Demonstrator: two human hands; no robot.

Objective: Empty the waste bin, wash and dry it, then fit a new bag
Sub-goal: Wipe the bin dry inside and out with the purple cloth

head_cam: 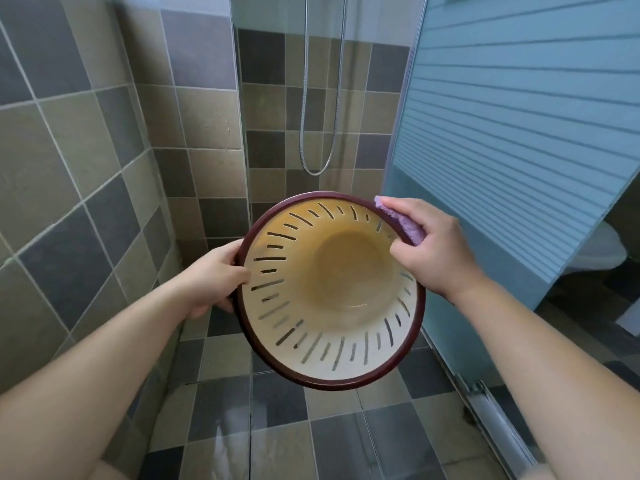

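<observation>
Cream slotted plastic waste bin with maroon rim [332,327] tilted mouth-up for access | left hand [211,278] gripping rim, steadying | right hand [429,247] pinching lilac cloth [403,221] over rim, apparently drying.

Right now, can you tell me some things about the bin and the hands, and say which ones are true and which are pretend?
1. The left hand holds the bin by its rim. True.
2. The right hand holds a green sponge. False: it holds a purple cloth.
3. The bin is full of rubbish. False: it is empty inside.
4. The bin has slits in its side wall. True.
5. The cloth touches the bin's rim. True.
</observation>
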